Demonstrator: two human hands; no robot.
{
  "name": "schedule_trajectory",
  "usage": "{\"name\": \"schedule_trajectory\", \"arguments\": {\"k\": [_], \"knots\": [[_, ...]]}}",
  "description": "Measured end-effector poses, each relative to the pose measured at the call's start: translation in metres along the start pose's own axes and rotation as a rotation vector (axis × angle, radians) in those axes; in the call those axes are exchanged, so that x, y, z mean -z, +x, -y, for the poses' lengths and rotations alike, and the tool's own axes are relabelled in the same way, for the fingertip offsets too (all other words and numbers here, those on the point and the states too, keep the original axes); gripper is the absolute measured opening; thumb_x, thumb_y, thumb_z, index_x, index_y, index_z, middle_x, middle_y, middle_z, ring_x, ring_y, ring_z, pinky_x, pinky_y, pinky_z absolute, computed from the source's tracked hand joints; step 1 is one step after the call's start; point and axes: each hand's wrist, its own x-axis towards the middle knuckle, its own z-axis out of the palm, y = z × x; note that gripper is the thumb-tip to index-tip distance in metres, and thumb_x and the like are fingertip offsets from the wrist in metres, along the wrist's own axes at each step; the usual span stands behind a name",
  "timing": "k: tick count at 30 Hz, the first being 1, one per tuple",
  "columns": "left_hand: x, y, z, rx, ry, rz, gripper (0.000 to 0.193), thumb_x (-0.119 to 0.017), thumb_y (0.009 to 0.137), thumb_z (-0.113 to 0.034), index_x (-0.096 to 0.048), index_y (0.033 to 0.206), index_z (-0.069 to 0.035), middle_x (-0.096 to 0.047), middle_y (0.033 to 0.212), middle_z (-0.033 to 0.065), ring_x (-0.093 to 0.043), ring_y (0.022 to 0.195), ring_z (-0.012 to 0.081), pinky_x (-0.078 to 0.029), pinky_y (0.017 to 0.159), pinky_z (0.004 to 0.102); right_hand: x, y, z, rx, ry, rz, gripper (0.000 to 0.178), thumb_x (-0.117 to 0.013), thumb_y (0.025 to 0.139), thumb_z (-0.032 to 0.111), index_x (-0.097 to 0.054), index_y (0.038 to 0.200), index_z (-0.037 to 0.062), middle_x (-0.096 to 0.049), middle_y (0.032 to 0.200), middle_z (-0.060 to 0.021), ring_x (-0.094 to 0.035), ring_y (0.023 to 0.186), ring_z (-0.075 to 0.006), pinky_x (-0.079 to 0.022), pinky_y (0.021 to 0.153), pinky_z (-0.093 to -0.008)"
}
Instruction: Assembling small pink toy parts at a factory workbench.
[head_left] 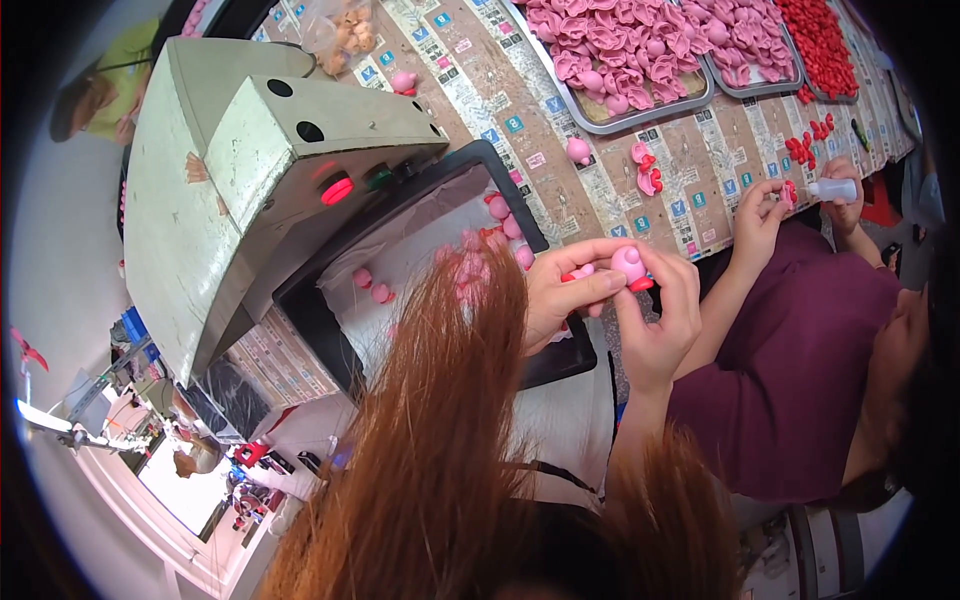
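Just right of the black tray (pixel 563 368), both my hands meet around a small round pink toy figure (pixel 628 262) with a red foot at its base. My right hand (pixel 668 318) pinches it between bent fingers and thumb. My left hand (pixel 553 300) is closed, its thumb tip reaching the figure. Within the curl of the left fingers sits another pink and red toy piece (pixel 580 272), partly hidden. More pink toy figures (pixel 381 292) lie on white paper inside the tray. Long hair covers my left forearm and part of the tray.
A grey metal machine hood (pixel 215 190) with a glowing red light (pixel 337 188) stands left of the tray. Metal trays of pink parts (pixel 640 50) and red parts (pixel 820 40) sit at the back. A co-worker in a maroon top (pixel 790 350) at right holds a small bottle (pixel 832 190).
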Motion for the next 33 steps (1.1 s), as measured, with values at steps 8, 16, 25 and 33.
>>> {"name": "schedule_trajectory", "arguments": {"k": [8, 16, 25, 33], "knots": [[-0.008, 0.004, 0.01, -0.09, 0.014, -0.097, 0.032, -0.056, 0.078, -0.01, -0.049, 0.107, 0.001, -0.052, 0.084, 0.0014, -0.044, 0.066, 0.0039, -0.036, 0.057, 0.0169, 0.002, 0.001, -0.002, 0.005, -0.016, -0.01, 0.03, -0.062, 0.059, -0.003, -0.056, 0.089, -0.0031, -0.055, 0.08, -0.0135, -0.053, 0.072, -0.0276, -0.043, 0.066, -0.0343], [-0.009, 0.006, 0.019, -0.138, -0.044, -0.139, 0.029, -0.053, 0.079, -0.009, -0.049, 0.106, 0.001, -0.052, 0.084, 0.0004, -0.044, 0.065, 0.0039, -0.036, 0.056, 0.0166, 0.001, 0.003, -0.004, 0.024, -0.044, 0.001, 0.029, -0.061, 0.059, -0.003, -0.056, 0.088, -0.0041, -0.055, 0.08, -0.0137, -0.053, 0.072, -0.0277, -0.043, 0.066, -0.0346], [-0.008, 0.006, 0.023, -0.137, -0.061, -0.153, 0.029, -0.052, 0.08, -0.01, -0.048, 0.107, 0.0, -0.051, 0.08, -0.0004, -0.043, 0.063, 0.0041, -0.036, 0.056, 0.0165, -0.001, 0.002, -0.004, 0.031, -0.054, 0.003, 0.029, -0.061, 0.061, -0.002, -0.056, 0.09, -0.004, -0.055, 0.078, -0.0129, -0.053, 0.072, -0.0269, -0.043, 0.065, -0.0341], [-0.004, 0.01, 0.019, -0.081, -0.208, 0.0, 0.036, -0.052, 0.081, -0.013, -0.043, 0.113, -0.001, -0.05, 0.087, 0.0004, -0.042, 0.064, 0.0038, -0.035, 0.056, 0.0168, 0.003, 0.004, -0.005, 0.011, -0.033, 0.056, 0.031, -0.06, 0.062, -0.002, -0.055, 0.094, -0.0024, -0.054, 0.089, -0.0129, -0.051, 0.079, -0.0265, -0.041, 0.071, -0.0341]]}}
